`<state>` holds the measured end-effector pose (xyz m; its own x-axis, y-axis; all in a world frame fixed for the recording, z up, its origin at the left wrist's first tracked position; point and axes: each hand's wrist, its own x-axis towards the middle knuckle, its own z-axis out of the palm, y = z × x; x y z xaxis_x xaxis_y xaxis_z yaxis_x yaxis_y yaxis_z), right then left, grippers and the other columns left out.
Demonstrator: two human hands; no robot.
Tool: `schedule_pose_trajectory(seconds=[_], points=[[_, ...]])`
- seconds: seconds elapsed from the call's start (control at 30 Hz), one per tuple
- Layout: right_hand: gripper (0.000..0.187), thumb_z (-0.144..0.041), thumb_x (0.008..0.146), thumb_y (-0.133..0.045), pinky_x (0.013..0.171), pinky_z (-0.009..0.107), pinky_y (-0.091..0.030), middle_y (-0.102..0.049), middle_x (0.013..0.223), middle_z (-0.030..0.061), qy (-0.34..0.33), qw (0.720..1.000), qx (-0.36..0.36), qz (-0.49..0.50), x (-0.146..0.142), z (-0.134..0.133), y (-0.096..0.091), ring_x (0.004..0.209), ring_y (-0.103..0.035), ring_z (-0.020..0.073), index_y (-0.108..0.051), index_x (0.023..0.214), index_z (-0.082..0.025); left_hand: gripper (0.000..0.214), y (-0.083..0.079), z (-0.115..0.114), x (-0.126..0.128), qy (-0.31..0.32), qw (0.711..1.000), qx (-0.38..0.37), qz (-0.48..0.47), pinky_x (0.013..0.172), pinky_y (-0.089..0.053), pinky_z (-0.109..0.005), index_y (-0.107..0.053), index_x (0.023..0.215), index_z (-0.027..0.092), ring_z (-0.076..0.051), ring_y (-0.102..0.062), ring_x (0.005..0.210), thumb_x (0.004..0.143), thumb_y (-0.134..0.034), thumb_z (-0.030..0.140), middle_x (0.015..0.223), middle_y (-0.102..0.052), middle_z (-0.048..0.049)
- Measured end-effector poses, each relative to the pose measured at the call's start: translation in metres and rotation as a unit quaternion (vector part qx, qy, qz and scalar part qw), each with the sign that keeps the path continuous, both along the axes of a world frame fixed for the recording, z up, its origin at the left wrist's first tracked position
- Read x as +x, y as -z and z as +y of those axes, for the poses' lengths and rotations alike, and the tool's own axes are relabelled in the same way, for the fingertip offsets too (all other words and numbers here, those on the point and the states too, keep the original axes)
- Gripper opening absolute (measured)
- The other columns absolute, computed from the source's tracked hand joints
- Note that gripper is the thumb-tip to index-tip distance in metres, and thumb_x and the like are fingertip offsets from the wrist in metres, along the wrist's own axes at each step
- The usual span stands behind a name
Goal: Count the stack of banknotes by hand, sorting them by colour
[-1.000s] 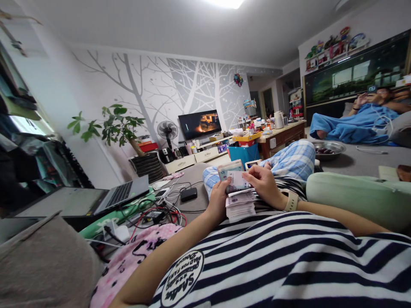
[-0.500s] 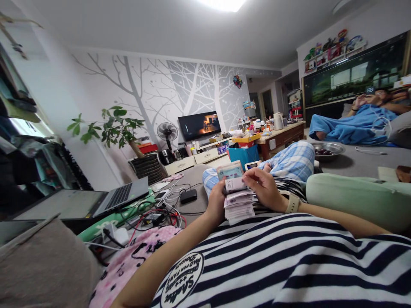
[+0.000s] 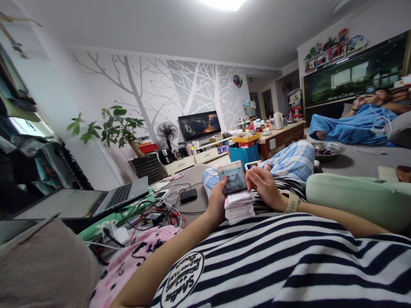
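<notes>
My left hand [image 3: 218,197] is closed around the left side of a stack of banknotes [image 3: 236,182], thumb on top. A bluish-grey note with a printed portrait faces up. Against the right edge of that stack, my right hand [image 3: 261,185] has its fingers curled and pressed together; the exact grip of the fingertips is partly hidden. Below the stack, several paler, whitish-pink banknotes [image 3: 239,207] hang fanned in overlapping layers over my striped shirt [image 3: 276,256]. A pale watch [image 3: 292,202] is on my right wrist.
To the left lie an open laptop [image 3: 120,199], tangled cables [image 3: 160,216] and a black box [image 3: 188,196]. A green cushion [image 3: 346,196] is under my right forearm. Farther right are a metal bowl [image 3: 334,156] of dark round items and a person under a blue blanket [image 3: 349,128].
The pale note that lay across the front of the stack has gone down, and the bluish-grey note is fully exposed. My right hand's fingers have moved slightly, curling at the stack's right edge.
</notes>
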<state>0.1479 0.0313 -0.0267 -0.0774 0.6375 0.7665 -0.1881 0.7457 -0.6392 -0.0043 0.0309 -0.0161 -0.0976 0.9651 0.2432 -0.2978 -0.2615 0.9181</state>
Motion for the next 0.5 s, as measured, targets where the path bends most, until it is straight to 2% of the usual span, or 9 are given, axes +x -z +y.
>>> schedule_pose_trajectory(seconds=[0.13,0.33,0.5], points=[[0.039,-0.055,0.081,-0.059,0.048,0.024,-0.038,-0.051,0.054,-0.0036,0.067,0.998,-0.020,-0.005,-0.001,0.005,-0.001,0.050,-0.048,0.0108,-0.049,0.067,-0.020,0.025,-0.002,-0.005,0.001,0.013,0.999,0.024,0.024,0.090,-0.048,-0.035,-0.070,0.075,0.012,-0.026,-0.065,0.097,0.065,-0.070,0.036,0.086,-0.074,-0.0080],[0.037,-0.050,0.080,-0.061,0.046,0.025,-0.031,-0.046,0.053,-0.0045,0.117,0.992,-0.014,-0.034,-0.001,0.011,0.001,0.048,-0.041,0.0096,-0.049,0.065,-0.019,0.021,-0.005,-0.015,0.008,0.055,0.998,0.001,-0.015,0.088,-0.050,-0.038,-0.071,0.082,0.015,-0.027,-0.068,0.093,0.064,-0.068,0.026,0.076,-0.074,-0.0053],[0.035,-0.047,0.082,-0.059,0.049,0.025,-0.031,-0.044,0.054,-0.0044,0.132,0.990,-0.006,-0.052,0.000,0.012,0.002,0.050,-0.039,0.0101,-0.047,0.064,-0.019,0.020,-0.007,-0.014,0.009,0.039,0.999,0.001,-0.013,0.091,-0.049,-0.036,-0.070,0.082,0.014,-0.025,-0.067,0.096,0.068,-0.065,0.027,0.079,-0.074,-0.0056]])
